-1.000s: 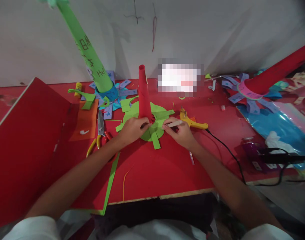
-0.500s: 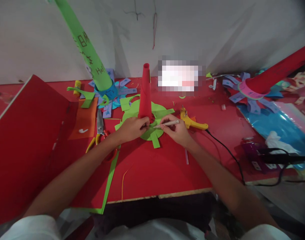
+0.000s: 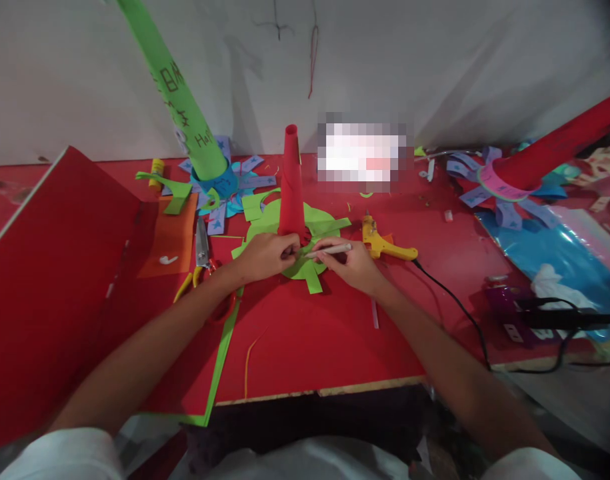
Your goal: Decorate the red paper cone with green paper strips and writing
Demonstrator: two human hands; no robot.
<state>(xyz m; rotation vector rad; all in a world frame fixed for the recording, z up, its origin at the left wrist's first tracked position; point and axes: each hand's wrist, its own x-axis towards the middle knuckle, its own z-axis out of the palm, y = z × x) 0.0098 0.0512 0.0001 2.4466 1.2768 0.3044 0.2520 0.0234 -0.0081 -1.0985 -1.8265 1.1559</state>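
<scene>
My right hand (image 3: 353,264) grips a whitish pen (image 3: 337,249) between thumb and fingers. The pen points left, its tip low over the flower-like green paper base (image 3: 272,219). Across from it, my left hand (image 3: 271,256) is closed in a pinch at the foot of a red paper cone (image 3: 291,180); what lies between its fingertips is too small to make out. The cone stands upright on the green base, which has several strips sticking out around it. Both hands rest low over the base, and their fingertips are close together.
A yellow glue gun (image 3: 389,248) with a black cord lies right of my right hand. Scissors (image 3: 201,247) lie to the left, beside orange paper (image 3: 172,227). A tall green paper tube (image 3: 189,120) stands behind, a red tube (image 3: 559,147) leans at right, and red board (image 3: 59,280) rises at left.
My right hand and the pen have shifted slightly left, nearer to my left hand. The view has tilted a little; the left hand keeps its pinch at the cone's foot.
</scene>
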